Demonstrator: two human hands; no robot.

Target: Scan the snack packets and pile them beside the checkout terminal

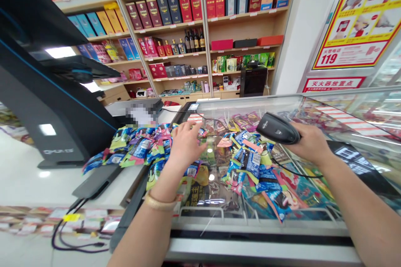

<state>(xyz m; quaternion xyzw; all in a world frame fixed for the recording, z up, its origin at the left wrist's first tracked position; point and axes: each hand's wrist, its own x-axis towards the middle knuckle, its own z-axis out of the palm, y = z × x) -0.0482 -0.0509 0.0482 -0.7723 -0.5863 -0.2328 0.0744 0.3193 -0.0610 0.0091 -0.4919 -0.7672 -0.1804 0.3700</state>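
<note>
My right hand (310, 144) is closed around a black handheld barcode scanner (277, 128), its head pointing left over a heap of small colourful snack packets (250, 162). My left hand (184, 144) lies on the packets with fingers spread and flat; a gold bracelet (158, 203) sits on its wrist. The packets spread across the glass lid of a chest freezer (266, 221) and onto the white counter to the left. The scanner's cord (291, 171) trails down over the glass.
A black checkout terminal (46, 104) stands at left on the white counter (25, 179), cables (72, 233) hanging at its front. Shelves of boxed goods and bottles (188, 21) fill the back wall. A red and yellow poster (360, 21) hangs at right.
</note>
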